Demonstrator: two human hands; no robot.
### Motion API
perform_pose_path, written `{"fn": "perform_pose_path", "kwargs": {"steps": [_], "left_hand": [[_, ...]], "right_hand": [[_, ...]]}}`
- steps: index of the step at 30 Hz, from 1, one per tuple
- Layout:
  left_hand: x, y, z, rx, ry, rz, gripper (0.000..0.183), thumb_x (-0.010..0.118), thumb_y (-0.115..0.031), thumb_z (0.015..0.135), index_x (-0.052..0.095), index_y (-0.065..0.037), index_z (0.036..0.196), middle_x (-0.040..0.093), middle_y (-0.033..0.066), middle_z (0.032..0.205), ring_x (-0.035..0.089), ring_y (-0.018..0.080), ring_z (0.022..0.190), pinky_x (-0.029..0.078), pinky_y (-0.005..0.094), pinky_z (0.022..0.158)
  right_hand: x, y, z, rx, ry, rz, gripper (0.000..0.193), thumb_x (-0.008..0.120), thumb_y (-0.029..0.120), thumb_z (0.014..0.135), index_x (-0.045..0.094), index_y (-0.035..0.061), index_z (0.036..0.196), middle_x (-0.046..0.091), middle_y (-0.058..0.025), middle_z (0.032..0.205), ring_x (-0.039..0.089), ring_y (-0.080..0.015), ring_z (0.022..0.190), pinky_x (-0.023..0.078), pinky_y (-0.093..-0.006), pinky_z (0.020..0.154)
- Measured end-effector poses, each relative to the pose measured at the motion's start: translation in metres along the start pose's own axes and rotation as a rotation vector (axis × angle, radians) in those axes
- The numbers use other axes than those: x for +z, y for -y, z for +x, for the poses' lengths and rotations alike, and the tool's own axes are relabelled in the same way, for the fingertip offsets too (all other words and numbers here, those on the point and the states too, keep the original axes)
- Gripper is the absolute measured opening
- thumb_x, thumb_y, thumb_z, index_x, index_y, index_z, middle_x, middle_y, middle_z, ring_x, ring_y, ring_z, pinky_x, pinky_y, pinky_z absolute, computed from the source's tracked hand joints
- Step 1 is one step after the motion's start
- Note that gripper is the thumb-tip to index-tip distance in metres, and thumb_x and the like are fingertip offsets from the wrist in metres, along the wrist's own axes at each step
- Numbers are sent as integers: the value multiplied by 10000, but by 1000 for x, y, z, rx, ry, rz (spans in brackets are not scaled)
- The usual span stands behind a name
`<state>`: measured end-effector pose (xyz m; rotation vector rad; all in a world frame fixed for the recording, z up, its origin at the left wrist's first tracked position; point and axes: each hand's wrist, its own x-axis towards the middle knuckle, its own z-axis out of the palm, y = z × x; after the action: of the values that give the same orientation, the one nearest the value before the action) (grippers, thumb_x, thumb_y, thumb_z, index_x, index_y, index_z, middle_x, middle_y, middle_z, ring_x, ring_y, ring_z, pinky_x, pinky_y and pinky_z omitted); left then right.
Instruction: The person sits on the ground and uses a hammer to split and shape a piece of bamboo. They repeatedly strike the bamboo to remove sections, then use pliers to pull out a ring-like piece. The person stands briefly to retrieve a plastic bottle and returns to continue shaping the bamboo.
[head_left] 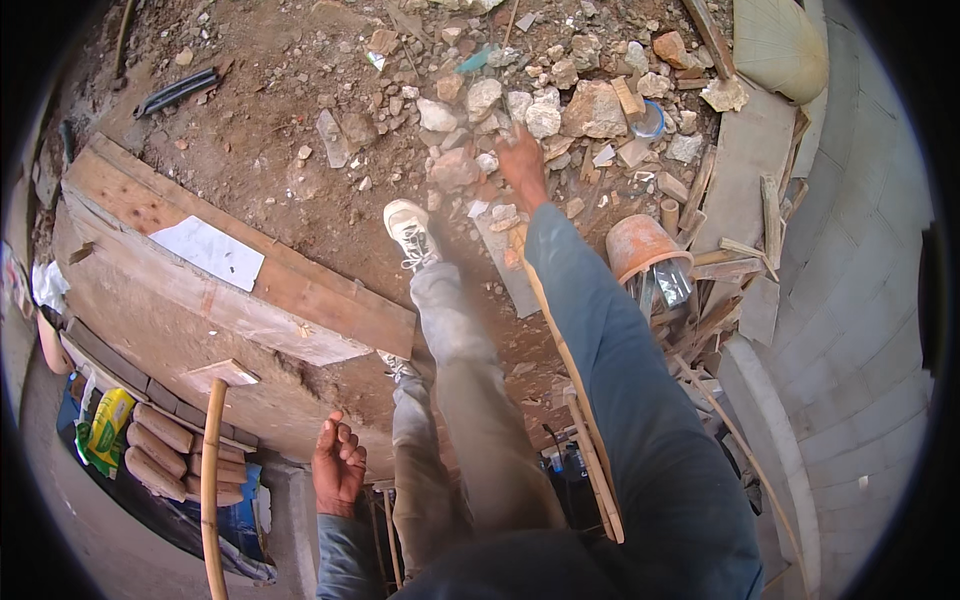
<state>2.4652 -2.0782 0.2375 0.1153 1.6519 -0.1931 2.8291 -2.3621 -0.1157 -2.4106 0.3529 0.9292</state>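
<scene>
My right hand reaches out over the rubble, its back toward me and its fingertips beside the pale stones. The fingers are partly hidden and slightly blurred, and I see nothing plainly held in them. Nearer my body, my left hand hangs low with loosely curled fingers and no visible object in it. To its left stands a bamboo pole with a flat board at its top. A pinkish stone lies just left of my right hand.
A long wooden plank with a sheet of white paper runs along the left. Right of my legs lie an orange bucket and scrap wood. Stacked tan packs and a yellow-green bag are at lower left.
</scene>
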Motion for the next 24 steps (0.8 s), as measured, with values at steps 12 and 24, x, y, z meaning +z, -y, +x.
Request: {"fn": "perform_pose_path", "kwargs": {"steps": [12,24], "left_hand": [[-4,22,15,-45,10,-30,285,573,-297,1081,612,-84,1266,573,-7,837,448,71,627,394,218,544],[126,12,-41,173,285,296,390,608,-340,1065,595,-50,1325,576,-13,906,462,61,674,397,225,597]], "right_hand": [[-19,29,-74,114,-4,610,209,543,189,1042,681,56,1124,646,-77,826,650,-239,814,537,-397,781],[-174,67,-213,73,254,1612,310,579,227,1065,559,46,1316,585,-20,772,670,-214,902,525,-450,873]]}}
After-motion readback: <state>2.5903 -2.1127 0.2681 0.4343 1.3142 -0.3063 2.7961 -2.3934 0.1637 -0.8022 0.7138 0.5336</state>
